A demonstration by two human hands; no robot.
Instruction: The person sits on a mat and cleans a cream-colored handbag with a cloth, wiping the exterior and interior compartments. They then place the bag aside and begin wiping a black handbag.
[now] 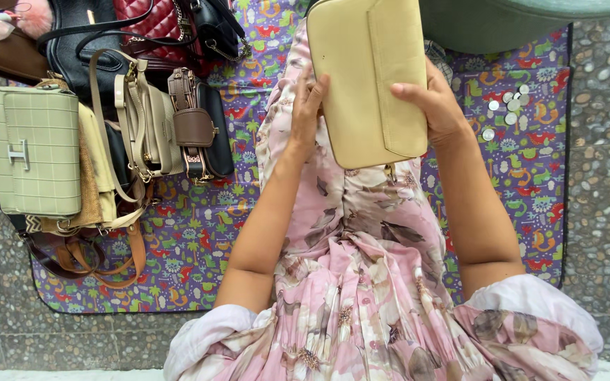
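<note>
A pale yellow flap handbag (370,77) stands upright over my lap, held between both hands. My left hand (308,106) grips its left edge with the fingers curled onto the front. My right hand (435,106) clasps the right edge, thumb lying across the flap. I sit in a pink floral dress (361,268) on a purple patterned mat (199,240). The bag's top runs out of the frame.
Several handbags lie piled on the mat at left: a light green checked bag (35,149), a beige bag (146,120), a brown and black bag (199,127), a black bag (82,49), a red quilted bag (153,25). Coins (506,106) are scattered at right. Pebbled floor (605,176) surrounds the mat.
</note>
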